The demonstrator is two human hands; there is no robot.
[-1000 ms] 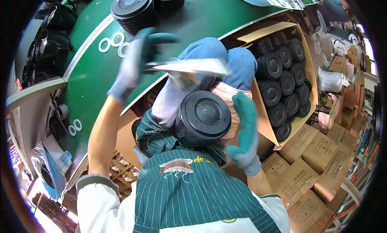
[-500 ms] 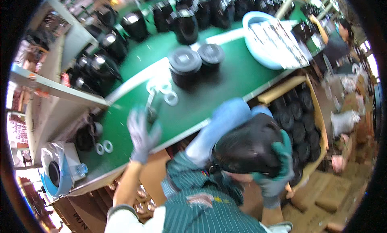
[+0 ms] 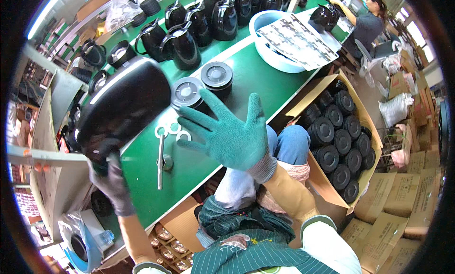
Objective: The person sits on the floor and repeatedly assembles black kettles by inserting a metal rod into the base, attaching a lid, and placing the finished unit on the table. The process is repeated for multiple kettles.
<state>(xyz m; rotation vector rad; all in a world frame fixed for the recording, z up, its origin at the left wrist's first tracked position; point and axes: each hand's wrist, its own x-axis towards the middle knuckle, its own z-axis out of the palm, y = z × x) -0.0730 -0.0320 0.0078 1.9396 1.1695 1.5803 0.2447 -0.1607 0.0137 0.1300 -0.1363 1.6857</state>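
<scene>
In the head view, the left hand [image 3: 111,184], in a grey glove, is at the lower left of the frame and its fingers are closed on the lower end of a large black vessel [image 3: 125,106]. This vessel is tilted and raised in front of the green table [image 3: 199,167], at the left of the frame; it is blurred, so I cannot tell its exact form. The right hand [image 3: 232,132], in a green glove, is at the centre, with palm visible and fingers spread wide, and it holds nothing. Behind its fingertips stand two stacks of round black lids [image 3: 217,74]. Left of this hand lie three white rings [image 3: 178,125] and a metal rod [image 3: 160,162]. Black jugs [image 3: 185,46] stand along the upper part of the frame, and near them is a light blue basin [image 3: 277,61] under a patterned sheet [image 3: 298,42]. At the right, a cardboard box [image 3: 328,192] contains many black round pieces [image 3: 342,142].
</scene>
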